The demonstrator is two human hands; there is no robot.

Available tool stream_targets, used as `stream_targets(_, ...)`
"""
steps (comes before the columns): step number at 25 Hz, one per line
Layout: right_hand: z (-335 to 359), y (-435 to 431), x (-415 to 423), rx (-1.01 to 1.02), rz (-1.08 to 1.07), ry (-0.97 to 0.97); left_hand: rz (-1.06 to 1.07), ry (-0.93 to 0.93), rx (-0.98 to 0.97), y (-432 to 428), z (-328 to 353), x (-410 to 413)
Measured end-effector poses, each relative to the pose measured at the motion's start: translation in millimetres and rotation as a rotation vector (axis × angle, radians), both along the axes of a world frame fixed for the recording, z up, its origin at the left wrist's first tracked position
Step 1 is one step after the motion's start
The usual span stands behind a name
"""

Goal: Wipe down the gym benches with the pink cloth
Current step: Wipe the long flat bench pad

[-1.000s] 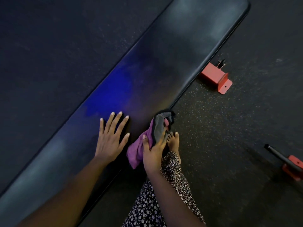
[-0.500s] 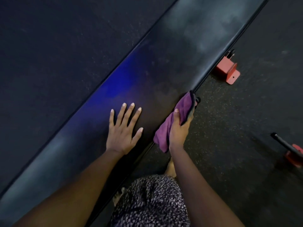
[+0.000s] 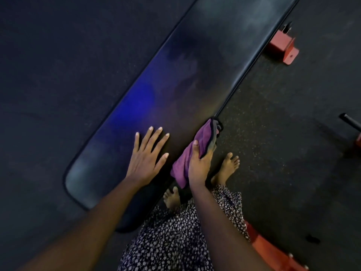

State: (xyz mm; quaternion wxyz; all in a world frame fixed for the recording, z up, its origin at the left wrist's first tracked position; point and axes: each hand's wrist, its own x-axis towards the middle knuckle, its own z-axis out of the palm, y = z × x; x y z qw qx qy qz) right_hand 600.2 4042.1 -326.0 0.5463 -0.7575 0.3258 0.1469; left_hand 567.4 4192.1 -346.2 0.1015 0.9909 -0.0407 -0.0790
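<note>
Rubber floor (image 3: 58,75), dark and speckled, fills the view, and across it runs the long black padded surface (image 3: 195,65) of a gym bench, its near end rounded. A red frame foot (image 3: 281,45) sits just beside its right edge, farther along. A patterned dress (image 3: 175,241) shows at the bottom. The left grip (image 3: 144,159) lies flat on the pad, fingers spread, holding nothing. The right grip (image 3: 199,165) clasps the pink cloth (image 3: 203,133), thumb on top and fingers tucked beneath, at the pad's right edge. Folded, soft and light, the cloth will likely bunch or slip under a loose hold; a broad hold across the fold's middle, palm bearing down, should keep it flat against the smooth pad
</note>
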Motion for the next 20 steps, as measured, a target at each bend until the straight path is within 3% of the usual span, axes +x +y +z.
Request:
stream_targets(5, 12.3, 33.3, -81.8, 0.027, 0.063, 0.061, -0.004, 0.018, 0.069, 32.0, -2.1, -74.8)
stream_targets(10, 16.2, 42.2, -146.0, 0.156, 0.18, 0.141, -0.017, 0.025, 0.113, 36.2, -8.3, -80.4)
stream_targets(13, 15.9, 26.4, -142.3, 0.173, 0.145, -0.001, -0.023, -0.008, 0.128, 36.6, -10.6, -81.9)
stream_targets(20, 6.1, 51.6, -140.7, 0.084, 0.14, 0.049, 0.004, -0.006, 0.087, 37.2, -12.8, -82.2)
